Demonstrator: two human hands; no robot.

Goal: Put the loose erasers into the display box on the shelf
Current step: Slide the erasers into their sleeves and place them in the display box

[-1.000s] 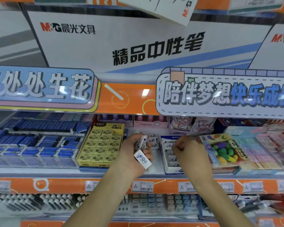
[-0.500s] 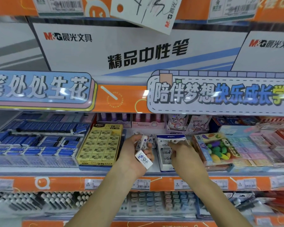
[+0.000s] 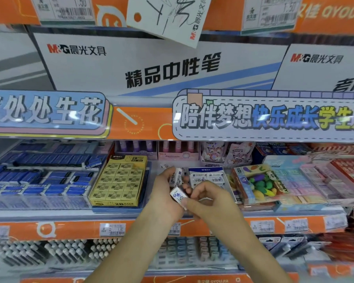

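Note:
My left hand [image 3: 164, 193] holds two white erasers with blue print in front of the shelf: one upright eraser [image 3: 177, 176] between the fingertips and a lower eraser [image 3: 179, 197] against the palm. My right hand [image 3: 208, 198] pinches the lower eraser with thumb and forefinger. The white and blue display box [image 3: 206, 173] stands on the shelf just behind my right hand, with several erasers in it. A few loose erasers [image 3: 166, 166] lie on the shelf behind my left hand, partly hidden.
A yellow box of 2B erasers [image 3: 120, 180] stands left of my hands, blue eraser packs [image 3: 39, 176] farther left. A fruit-eraser box [image 3: 260, 182] and pastel packs [image 3: 307, 180] are to the right. Orange shelf edge [image 3: 70, 228] runs below, pens underneath.
My right hand has pulled back from the display box to my left hand and now pinches the lower eraser. The view has shifted slightly right and down.

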